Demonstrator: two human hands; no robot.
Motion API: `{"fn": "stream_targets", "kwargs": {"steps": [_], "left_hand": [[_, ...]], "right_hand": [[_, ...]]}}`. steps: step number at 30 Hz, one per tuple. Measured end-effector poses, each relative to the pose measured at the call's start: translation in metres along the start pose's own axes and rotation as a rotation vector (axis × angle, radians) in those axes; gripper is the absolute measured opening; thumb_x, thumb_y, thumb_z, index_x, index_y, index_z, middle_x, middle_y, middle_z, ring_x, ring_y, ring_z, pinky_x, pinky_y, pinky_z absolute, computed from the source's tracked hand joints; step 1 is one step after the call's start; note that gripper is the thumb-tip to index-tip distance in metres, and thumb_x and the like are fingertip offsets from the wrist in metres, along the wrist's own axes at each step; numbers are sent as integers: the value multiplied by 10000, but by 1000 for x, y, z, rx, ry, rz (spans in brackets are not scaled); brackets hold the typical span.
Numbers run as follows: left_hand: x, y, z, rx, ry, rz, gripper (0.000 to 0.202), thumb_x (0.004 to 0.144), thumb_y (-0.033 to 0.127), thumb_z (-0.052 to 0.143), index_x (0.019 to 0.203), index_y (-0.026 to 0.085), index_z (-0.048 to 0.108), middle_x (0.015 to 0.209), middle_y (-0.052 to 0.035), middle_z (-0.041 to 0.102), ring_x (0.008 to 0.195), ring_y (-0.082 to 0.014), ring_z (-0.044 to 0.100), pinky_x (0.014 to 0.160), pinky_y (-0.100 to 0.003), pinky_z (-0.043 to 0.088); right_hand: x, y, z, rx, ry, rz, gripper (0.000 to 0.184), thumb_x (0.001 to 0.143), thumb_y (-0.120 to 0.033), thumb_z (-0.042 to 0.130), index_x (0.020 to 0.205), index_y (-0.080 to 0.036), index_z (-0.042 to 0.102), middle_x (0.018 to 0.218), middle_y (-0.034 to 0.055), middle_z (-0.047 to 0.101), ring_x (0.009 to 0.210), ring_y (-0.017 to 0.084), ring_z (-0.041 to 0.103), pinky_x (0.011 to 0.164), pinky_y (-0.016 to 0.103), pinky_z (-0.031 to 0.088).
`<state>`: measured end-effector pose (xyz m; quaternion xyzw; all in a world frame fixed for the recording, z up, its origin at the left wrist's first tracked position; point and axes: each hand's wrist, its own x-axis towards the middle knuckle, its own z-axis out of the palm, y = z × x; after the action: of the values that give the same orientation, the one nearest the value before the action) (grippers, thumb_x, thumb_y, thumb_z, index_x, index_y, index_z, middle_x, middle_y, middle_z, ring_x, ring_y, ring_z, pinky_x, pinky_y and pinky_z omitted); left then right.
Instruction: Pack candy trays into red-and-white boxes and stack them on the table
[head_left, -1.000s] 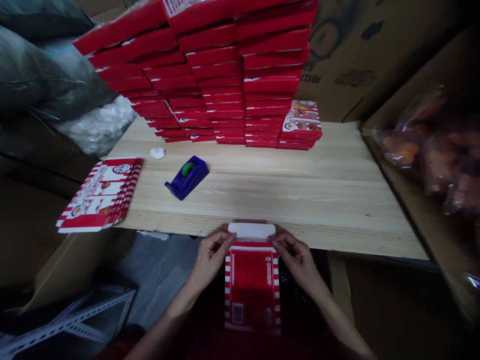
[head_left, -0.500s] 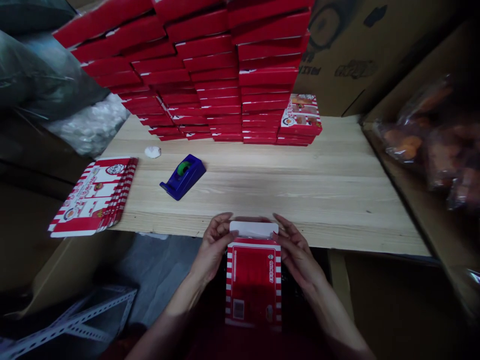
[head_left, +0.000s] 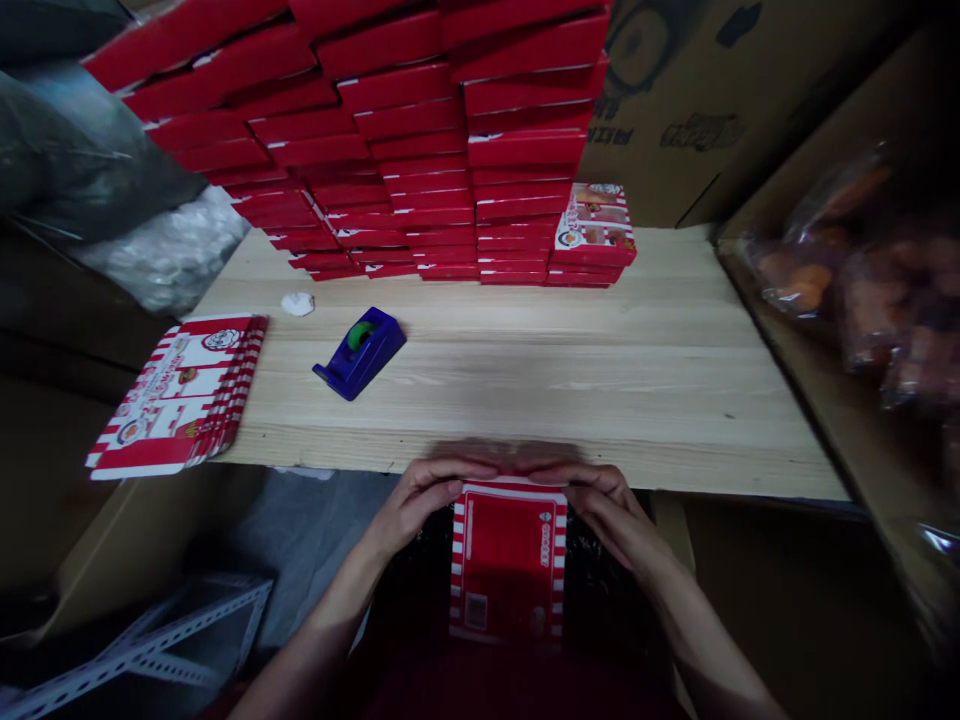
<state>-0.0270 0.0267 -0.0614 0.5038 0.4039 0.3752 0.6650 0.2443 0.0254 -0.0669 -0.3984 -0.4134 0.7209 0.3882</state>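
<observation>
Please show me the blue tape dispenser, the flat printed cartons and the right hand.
blue tape dispenser [head_left: 358, 352], head view, on its body
flat printed cartons [head_left: 178, 395], head view, on top carton
right hand [head_left: 611, 512], head view, on its back

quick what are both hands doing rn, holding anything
left hand: closed, holding the top edge of a red-and-white striped cardboard box
right hand: closed, holding the same box's top edge

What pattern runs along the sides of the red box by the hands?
Red-and-white stripes edge the flat red cardboard box; head view.
</observation>
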Motion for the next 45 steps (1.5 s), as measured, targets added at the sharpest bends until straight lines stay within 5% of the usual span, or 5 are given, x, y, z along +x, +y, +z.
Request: {"fn": "stream_targets", "kwargs": {"steps": [5,12,23,34,45], "left_hand": [[9,10,10,231,121,31,149,896,339,762,902,197,804,936,-59,812,915,-216,737,873,-328,547],[27,27,9,335,-120,49,360,923,228,703,1276,286,740,1313,-73,741,1269,-275,652,1130,-481,465],[49,23,4,160,-127,-164,272,912,282,701,1165,286,802,1098,-48,821,1002,-252,758,1009,-456,554],[32,22,1,175,30,-156,238,910,376,734,1079,239,831,1037,-62,828,976,-237,743,940,-371,544],[11,55,1,396,-191,-96,278,979,350,630,1197,283,788,1054,-29,827,944,-211,739,847,-323,570]], "right_hand": [[9,-11,11,-221,54,-94,87,889,-355,765,845,-300,818,1051,30,825,1034,244,751,959,410,561],[23,-21,12,-327,-40,-58,241,878,-379,772,1113,-338,802,1158,36,811,1149,261,724,1090,514,500],[46,-25,3,-252,-55,89,206,812,-430,828,971,-300,846,853,18,832,800,205,753,822,386,592],[20,-22,7,-135,-21,104,295,936,-485,708,1198,-366,776,1202,28,797,1136,249,718,1086,496,500],[5,-30,0,-332,-166,26,285,986,-399,653,1253,-373,748,1180,13,811,1061,226,761,1012,438,580]]}}
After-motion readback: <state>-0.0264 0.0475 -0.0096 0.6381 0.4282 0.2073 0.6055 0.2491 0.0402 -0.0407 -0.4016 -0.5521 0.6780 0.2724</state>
